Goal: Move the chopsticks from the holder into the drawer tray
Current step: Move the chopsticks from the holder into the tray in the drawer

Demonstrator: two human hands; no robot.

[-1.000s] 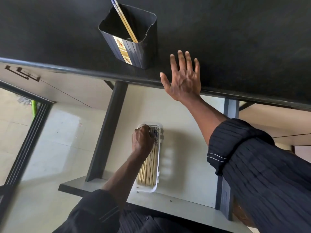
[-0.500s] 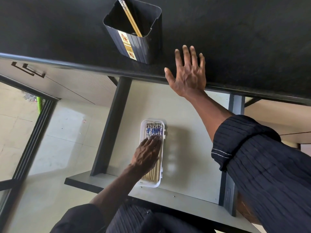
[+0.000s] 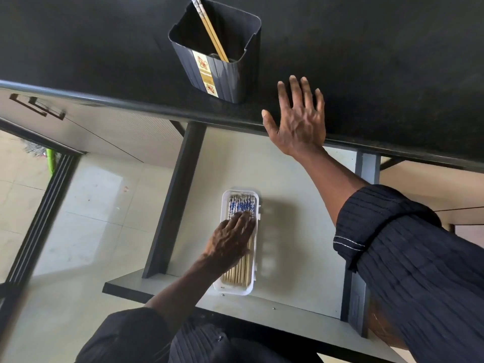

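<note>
Change over the last second: the left hand [image 3: 230, 242], seen curled at the far end of the tray [image 3: 237, 291] a second ago, is now laid flat with fingers straight on the chopstick bundle [image 3: 239, 271] inside it. Nothing is gripped; the sticks are only pressed and levelled, with patterned ends to the far side and plain tips to the near side. The latest batch is therefore judged delivered and is being tidied. The tray is sat in the open drawer [image 3: 301, 231], below and nearer than the bench [image 3: 392, 61] edge, its place unchanged. The right hand [image 3: 298, 121] is kept spread, palm down, on the near edge of the bench, just right of the holder [image 3: 222, 74], with nothing held; the pose is as before. The task is not finished: a last pair [image 3: 209, 30] is left standing in the holder, leaned toward its far left. A reach up to the holder for that pair is expected next. The holder looks light and is placed near the bench edge, so it could be tipped by a snag on withdrawal.
</note>
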